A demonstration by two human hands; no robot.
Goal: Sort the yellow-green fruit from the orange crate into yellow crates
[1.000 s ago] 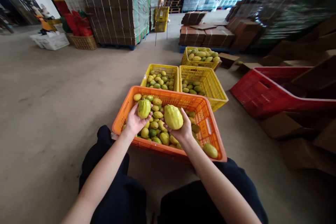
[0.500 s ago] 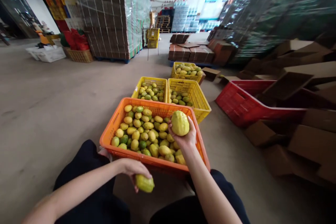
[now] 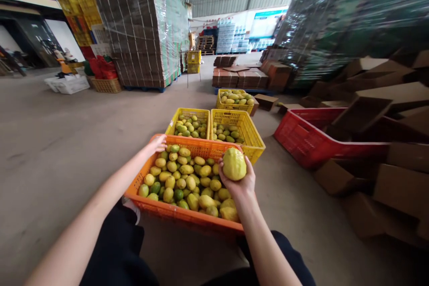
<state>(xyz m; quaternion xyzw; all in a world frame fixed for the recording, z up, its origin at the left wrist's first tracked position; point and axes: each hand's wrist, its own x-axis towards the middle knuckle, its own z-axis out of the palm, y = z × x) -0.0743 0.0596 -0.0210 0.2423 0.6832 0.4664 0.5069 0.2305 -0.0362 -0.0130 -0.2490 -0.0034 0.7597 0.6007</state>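
My right hand (image 3: 239, 178) is closed from below around a large, bumpy yellow lemon (image 3: 234, 164), above the right end of an orange crate (image 3: 191, 222). Many yellow and green lemons (image 3: 181, 183) lie inside that crate. At its far left corner is my left hand (image 3: 157, 144), palm down, with fingers stretched forward and no fruit visible in it. Whether those fingers touch the rim I cannot tell. Just beyond stand two yellow crates, the left one (image 3: 170, 128) and the right one (image 3: 256, 136), both with lemons in them.
Further back is another yellow crate (image 3: 231, 107) of lemons. To the right sits a red crate (image 3: 295, 136) among loose cardboard boxes (image 3: 400, 187). Wrapped pallet stacks (image 3: 130, 31) rise at the back left and right. Flat cardboard bundles (image 3: 241, 78) lie ahead.
My left hand has moved from in front of the orange crate up to its far left corner, and the green-yellow lemon it held no longer shows. My right hand still holds its lemon.
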